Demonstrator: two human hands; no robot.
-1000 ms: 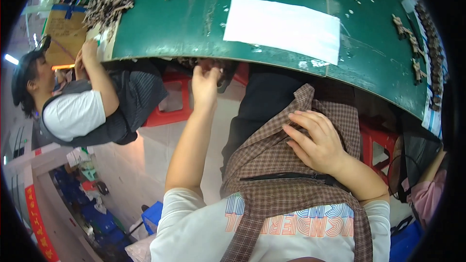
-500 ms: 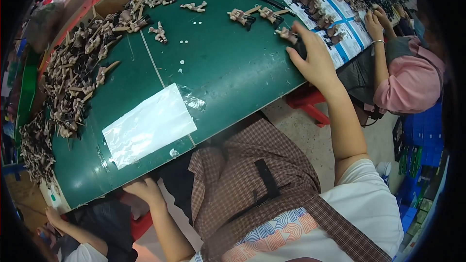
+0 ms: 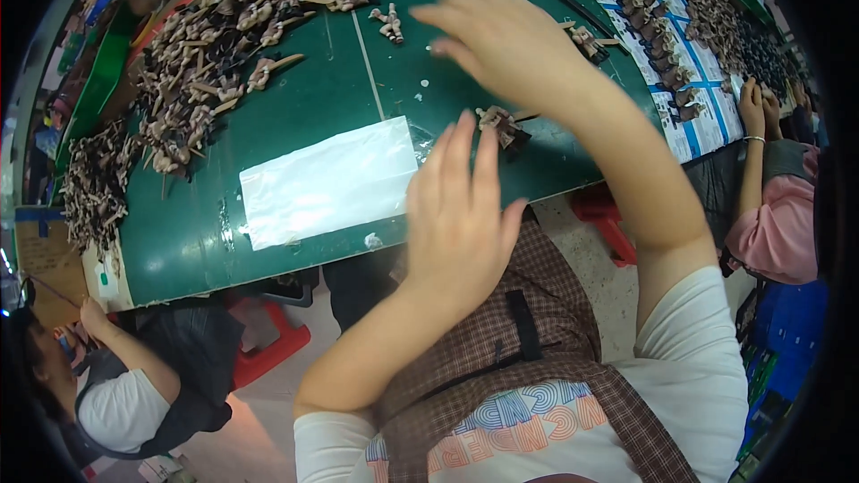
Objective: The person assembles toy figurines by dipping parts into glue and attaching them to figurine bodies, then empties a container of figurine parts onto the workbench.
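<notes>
Person wears a white short-sleeved T-shirt with outlined block lettering across the chest, blue row over orange. On top: brown plaid apron, fine pale check lines, wide shoulder straps in matching cloth. Short black band on the apron front, thin dark strip near the waist. Left hand and right hand bare.

On the white shirt, below the left grip, two rows of large outlined capital letters run across the chest, blue above orange, partly covered by the brown checked apron. On the worktop, to the right of the right grip, blue-and-white sheets bear small print, too fine to read.
</notes>
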